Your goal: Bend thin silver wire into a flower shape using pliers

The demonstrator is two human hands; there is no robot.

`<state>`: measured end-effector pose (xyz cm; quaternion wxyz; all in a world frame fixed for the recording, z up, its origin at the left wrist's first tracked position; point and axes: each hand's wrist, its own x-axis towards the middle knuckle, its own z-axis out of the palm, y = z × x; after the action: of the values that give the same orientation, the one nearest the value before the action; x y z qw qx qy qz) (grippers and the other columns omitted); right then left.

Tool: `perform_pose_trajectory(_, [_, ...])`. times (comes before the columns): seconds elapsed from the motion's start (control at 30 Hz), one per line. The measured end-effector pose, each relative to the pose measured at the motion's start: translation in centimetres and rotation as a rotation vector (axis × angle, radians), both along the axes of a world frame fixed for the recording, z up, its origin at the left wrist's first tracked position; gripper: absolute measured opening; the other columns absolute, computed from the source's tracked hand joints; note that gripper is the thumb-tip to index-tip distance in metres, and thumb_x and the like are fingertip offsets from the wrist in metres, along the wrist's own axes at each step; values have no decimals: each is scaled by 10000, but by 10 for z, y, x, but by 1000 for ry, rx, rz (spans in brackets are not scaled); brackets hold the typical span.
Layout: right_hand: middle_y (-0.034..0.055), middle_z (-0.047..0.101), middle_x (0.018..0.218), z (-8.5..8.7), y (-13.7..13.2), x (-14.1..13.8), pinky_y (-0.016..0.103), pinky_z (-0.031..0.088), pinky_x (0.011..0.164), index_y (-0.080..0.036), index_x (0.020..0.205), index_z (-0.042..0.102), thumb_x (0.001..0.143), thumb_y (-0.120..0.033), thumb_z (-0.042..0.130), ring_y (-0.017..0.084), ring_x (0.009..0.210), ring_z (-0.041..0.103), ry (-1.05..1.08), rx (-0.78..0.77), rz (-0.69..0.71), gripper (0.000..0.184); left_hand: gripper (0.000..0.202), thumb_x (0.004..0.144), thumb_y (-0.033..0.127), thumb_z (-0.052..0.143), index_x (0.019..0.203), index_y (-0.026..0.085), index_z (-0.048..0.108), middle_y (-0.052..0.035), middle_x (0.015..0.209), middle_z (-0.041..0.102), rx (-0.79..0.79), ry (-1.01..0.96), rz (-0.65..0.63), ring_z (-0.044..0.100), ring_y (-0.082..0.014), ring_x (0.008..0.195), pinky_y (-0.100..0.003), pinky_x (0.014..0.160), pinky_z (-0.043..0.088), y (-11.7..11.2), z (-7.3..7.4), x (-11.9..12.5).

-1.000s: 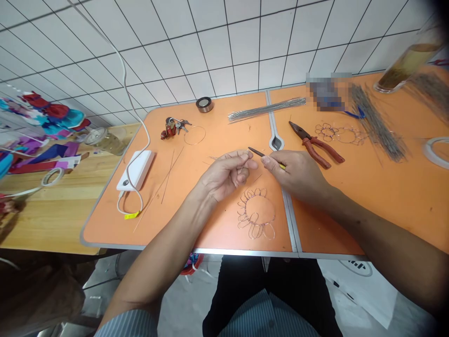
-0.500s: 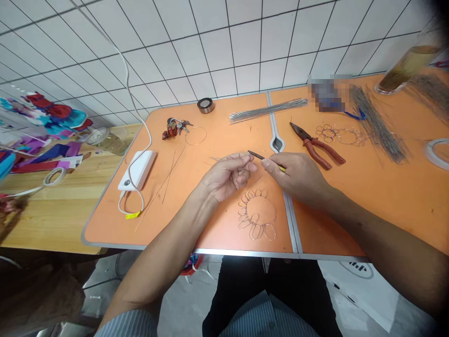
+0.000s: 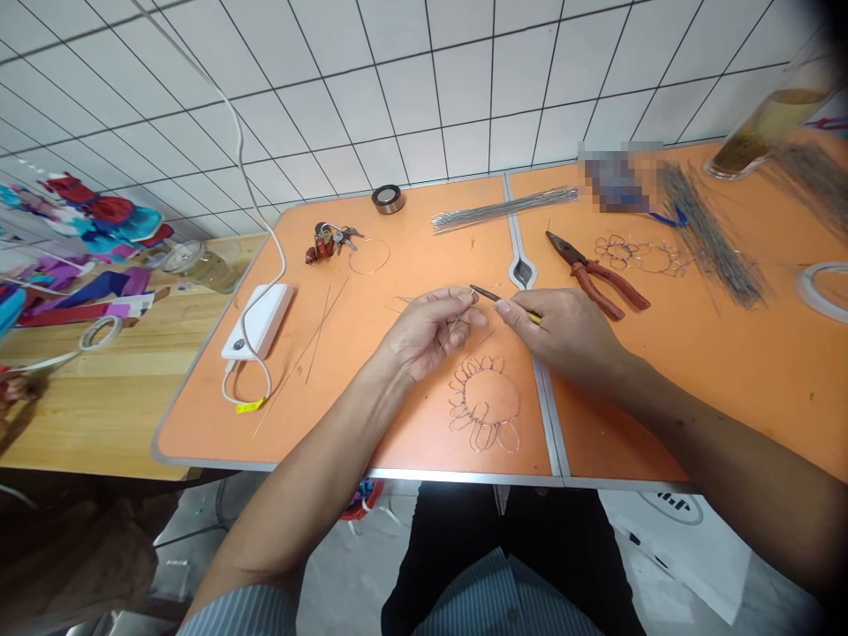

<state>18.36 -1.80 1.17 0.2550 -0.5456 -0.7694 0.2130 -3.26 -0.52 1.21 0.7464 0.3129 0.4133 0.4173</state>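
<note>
My left hand (image 3: 427, 331) is closed, pinching a short piece of thin wire (image 3: 457, 320) between thumb and fingers above the orange table (image 3: 371, 397). My right hand (image 3: 563, 331) is closed on a small pair of pliers (image 3: 490, 294) with a yellow handle, its dark tip pointing left toward the wire. Just below both hands lies a wire flower ring (image 3: 483, 402) with looped petals, flat on the table.
Red-handled pliers (image 3: 600, 278) and a second wire flower (image 3: 639, 254) lie to the right. Bundles of straight wire (image 3: 503, 208) sit at the back, a tape roll (image 3: 388, 198), keys (image 3: 328, 240), a white power bank (image 3: 258, 320) with cable to the left, a glass (image 3: 768, 124) far right.
Almost nothing differs: both hands stay together at the table's middle, and the pliers' tip has shifted only slightly near the wire.
</note>
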Motion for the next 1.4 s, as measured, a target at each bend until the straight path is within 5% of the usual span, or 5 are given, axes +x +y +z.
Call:
perform_pose_trajectory(1.13, [4, 500, 662, 1, -3, -2, 373, 249, 656, -232, 689, 403, 1100, -522, 486, 173, 665, 403, 22, -42, 26, 510, 162, 847, 230, 822, 799, 147, 691, -28, 674, 750, 119, 83, 55, 477, -47, 416, -181, 411, 300, -1, -2, 2])
perform_pose_trajectory(1.4, [42, 673, 715, -2, 0, 3, 356, 389, 671, -206, 823, 745, 1119, -583, 508, 195, 690, 598, 251, -184, 89, 534, 169, 845, 286, 826, 849, 161, 712, -30, 707, 769, 217, 178, 151, 482, -57, 440, -205, 447, 313, -2, -1, 2])
